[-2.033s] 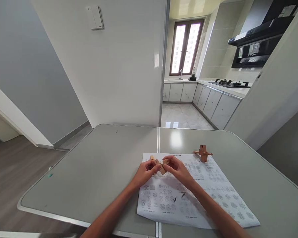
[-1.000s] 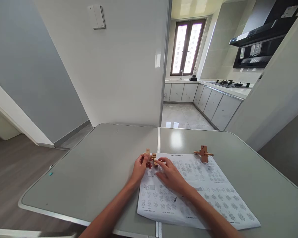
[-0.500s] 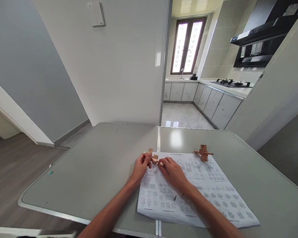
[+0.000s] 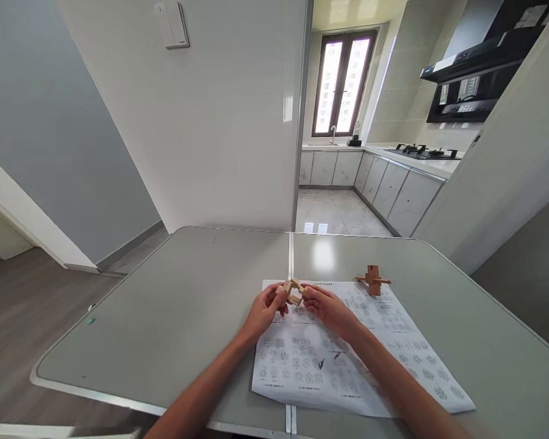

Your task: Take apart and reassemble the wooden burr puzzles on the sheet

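Observation:
Small notched wooden puzzle pieces (image 4: 294,299) are held between my two hands over the top left of a printed instruction sheet (image 4: 311,396). My left hand (image 4: 266,308) pinches them from the left, thumb on top. From the right, my right hand (image 4: 324,306) grips the other end with thumb and fingers. How the pieces fit together is too small to make out. A partly joined wooden puzzle (image 4: 373,280) stands at the sheet's top right edge, apart from both hands, with a dark mark on its upright piece.
The grey table (image 4: 165,317) has a metal seam down its middle and a metal rim. A small teal bit (image 4: 90,321) lies near its left edge. Beyond the table are a white wall (image 4: 219,134) and a kitchen doorway.
My right hand has lifted and turned from lying over the sheet to gripping the pieces. The wooden pieces have tilted and moved slightly right. The standing puzzle stays in place.

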Motion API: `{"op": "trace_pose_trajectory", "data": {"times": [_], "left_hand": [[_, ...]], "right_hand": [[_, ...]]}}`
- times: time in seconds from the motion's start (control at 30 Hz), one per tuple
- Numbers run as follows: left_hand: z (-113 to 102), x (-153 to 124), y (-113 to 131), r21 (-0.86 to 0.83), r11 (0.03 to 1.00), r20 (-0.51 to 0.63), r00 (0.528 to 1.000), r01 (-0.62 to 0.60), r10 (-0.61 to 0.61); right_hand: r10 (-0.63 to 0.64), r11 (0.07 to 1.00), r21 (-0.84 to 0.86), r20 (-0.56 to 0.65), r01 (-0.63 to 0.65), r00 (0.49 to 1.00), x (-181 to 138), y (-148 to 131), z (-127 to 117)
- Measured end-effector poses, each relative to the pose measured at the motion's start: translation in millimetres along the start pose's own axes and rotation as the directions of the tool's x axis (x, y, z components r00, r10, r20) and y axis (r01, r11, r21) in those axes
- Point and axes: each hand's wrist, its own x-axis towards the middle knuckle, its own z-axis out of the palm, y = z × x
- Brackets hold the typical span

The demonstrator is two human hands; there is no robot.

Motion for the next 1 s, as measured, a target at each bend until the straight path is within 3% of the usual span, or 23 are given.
{"op": "trace_pose_trajectory", "data": {"times": [0.23,0.57,0.8,1.0], "left_hand": [[-1,0,4,-0.064,0.997,-0.036,0.998,0.047,-0.049],[2,-4,3,0.05,0.999,0.147,0.989,-0.002,-0.005],[6,-6,3,0.135,0.99,0.069,0.997,-0.028,0.019],[8,-9,4,0.24,0.966,0.008,0.995,-0.096,0.097]], "right_hand": [[0.007,1.0,0.029,0.036,-0.008,0.999,-3,-2,2],[0.089,0.988,-0.144,0.169,-0.065,0.982,-8,-10,4],[0.103,0.984,-0.168,0.221,-0.066,0.97,-11,-14,0],[0.028,0.942,-0.335,0.13,0.017,0.991,-12,-12,4]]}}
